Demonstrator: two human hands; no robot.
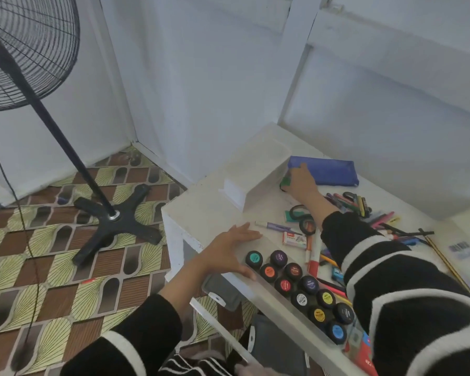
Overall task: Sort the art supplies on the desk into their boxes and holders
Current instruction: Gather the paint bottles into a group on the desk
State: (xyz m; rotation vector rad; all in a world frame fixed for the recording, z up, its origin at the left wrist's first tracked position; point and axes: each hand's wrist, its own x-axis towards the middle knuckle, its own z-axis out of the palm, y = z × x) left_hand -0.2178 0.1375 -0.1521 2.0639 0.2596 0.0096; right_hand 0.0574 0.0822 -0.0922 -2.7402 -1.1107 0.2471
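my left hand [228, 251] lies flat, fingers [244, 232] straight, on one end of a clear tray [263, 287] of round paint pots [293, 271] at the worktop [201, 210] edge. my right hand [301, 180] reaches to the far side, between an open white box [255, 169] and a blue pencil case [329, 169], touching a small green thing [285, 182]. it's blurred, so i can't tell whether i grip it. loose markers [356, 202] and black tape rolls [307, 226] lie beside my right sleeve [345, 240]. a black standing fan [30, 50] stands on the patterned floor [52, 267] to the left.

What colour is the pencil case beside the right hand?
Blue; the pencil case shows best in the head view.
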